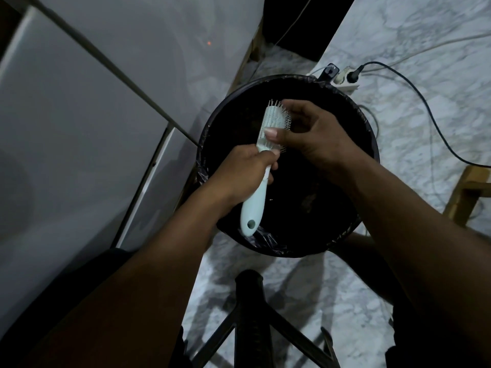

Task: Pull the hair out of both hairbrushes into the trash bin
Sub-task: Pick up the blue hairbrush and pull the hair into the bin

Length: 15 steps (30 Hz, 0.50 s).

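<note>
A pale blue hairbrush hangs over the round black trash bin, bristles turned to the right. My left hand is wrapped around its handle just below the head. My right hand reaches across the bristle side of the head, thumb against the brush back and fingers curled over the bristles. Whether hair sits between those fingers is hidden. The bin holds a dark liner and its inside is too dark to read. A second hairbrush is not visible.
A white fridge or cabinet fills the left. A power strip with plugs and cables lies behind the bin on the marble floor. A black stool or stand frame rises below, and a wooden leg stands at right.
</note>
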Each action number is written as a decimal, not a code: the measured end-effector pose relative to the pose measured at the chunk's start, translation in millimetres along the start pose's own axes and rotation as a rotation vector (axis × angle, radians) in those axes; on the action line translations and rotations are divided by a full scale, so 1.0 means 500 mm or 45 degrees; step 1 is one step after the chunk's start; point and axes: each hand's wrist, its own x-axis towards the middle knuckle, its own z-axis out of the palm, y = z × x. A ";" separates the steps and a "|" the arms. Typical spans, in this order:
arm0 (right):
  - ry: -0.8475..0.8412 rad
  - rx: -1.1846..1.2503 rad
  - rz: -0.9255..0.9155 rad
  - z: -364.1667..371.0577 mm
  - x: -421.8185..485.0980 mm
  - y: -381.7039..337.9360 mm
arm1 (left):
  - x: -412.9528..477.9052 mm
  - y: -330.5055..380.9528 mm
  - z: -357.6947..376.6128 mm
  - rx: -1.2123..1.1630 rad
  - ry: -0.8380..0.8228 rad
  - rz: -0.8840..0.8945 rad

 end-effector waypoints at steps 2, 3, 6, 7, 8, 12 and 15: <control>0.127 0.041 -0.065 -0.001 -0.003 0.000 | 0.000 -0.001 0.002 -0.037 -0.055 -0.007; 0.196 0.055 -0.084 -0.005 -0.002 0.002 | 0.001 -0.001 0.003 -0.057 -0.083 -0.014; 0.375 0.053 -0.103 -0.017 0.002 0.009 | -0.004 0.002 0.006 -0.113 -0.181 -0.036; 0.421 0.051 -0.100 -0.018 0.003 0.010 | -0.006 0.004 0.007 -0.122 -0.208 -0.043; 0.454 0.059 -0.092 -0.018 0.003 0.012 | -0.007 0.004 0.007 -0.128 -0.226 -0.049; 0.523 0.134 -0.004 -0.016 0.005 0.016 | -0.008 0.005 0.008 -0.141 -0.252 -0.055; 0.591 0.350 0.214 -0.022 0.014 0.020 | -0.006 0.000 0.006 -0.103 -0.236 -0.074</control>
